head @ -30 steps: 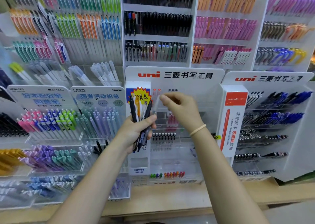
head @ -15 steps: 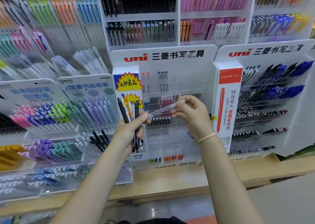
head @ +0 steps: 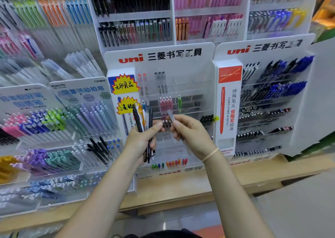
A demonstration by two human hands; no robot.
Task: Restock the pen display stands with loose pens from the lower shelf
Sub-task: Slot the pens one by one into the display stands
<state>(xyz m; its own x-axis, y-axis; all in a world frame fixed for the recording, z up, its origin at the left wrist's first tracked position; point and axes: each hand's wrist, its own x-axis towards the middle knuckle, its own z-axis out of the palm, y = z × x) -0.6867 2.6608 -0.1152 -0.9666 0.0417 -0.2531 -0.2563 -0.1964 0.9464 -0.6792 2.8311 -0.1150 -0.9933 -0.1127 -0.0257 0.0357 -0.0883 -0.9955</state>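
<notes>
The left hand [head: 143, 140] grips a bundle of pens [head: 144, 127], upright, mostly black with orange and white barrels. The right hand [head: 190, 134] pinches one clear pen [head: 171, 115], tilted. Both are in front of the white uni display stand [head: 192, 69] with clear acrylic tiers, standing on a pale wooden shelf [head: 181, 187]. Glossy grey floor [head: 299, 210] lies below.

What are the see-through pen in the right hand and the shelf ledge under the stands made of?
The pen looks like frosted clear plastic: the background shows dimly through its barrel. The ledge seems wood or wood-look laminate, matte tan; blur hides any grain.
</notes>
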